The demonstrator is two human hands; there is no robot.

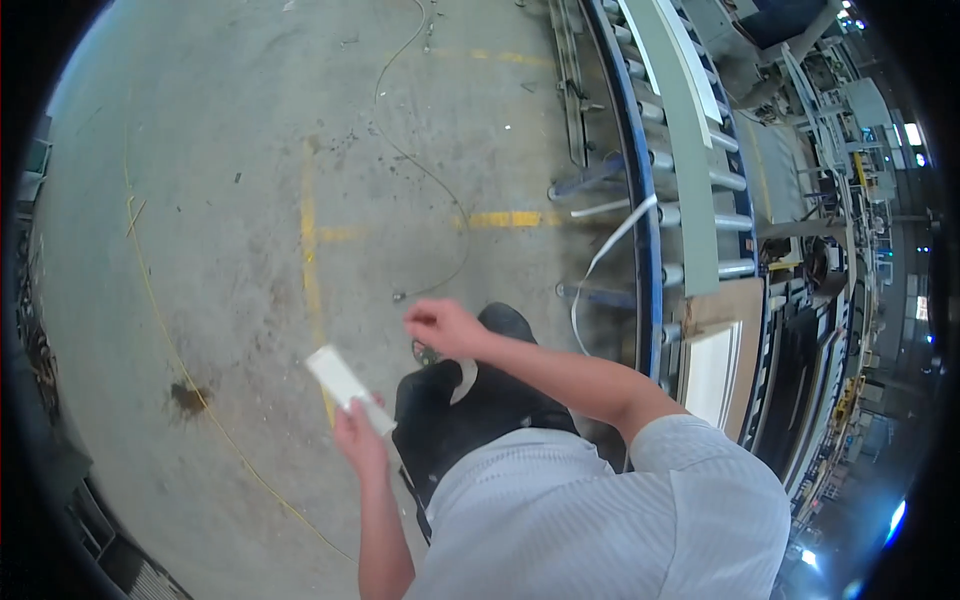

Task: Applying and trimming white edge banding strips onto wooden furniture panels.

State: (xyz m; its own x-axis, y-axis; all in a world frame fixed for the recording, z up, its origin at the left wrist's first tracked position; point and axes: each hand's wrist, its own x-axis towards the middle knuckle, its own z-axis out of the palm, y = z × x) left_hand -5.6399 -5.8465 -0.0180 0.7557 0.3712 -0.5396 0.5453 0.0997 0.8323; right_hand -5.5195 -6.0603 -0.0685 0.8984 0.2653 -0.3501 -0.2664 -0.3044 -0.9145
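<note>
My left hand grips a flat, white rectangular piece near its lower end, with the piece slanting up and to the left over the floor. Above my dark trousers, my right hand is closed with the fingers curled in. Whatever those fingers may hold is hidden. A curled pale strip shows just below the right wrist, against the trousers; whether it joins the hand I cannot tell. My two hands are apart.
On the right runs a blue-framed roller conveyor carrying long grey-green panels and a brown board. A loose white strip hangs off its near side. A thin cable and a yellow hose lie on the concrete floor.
</note>
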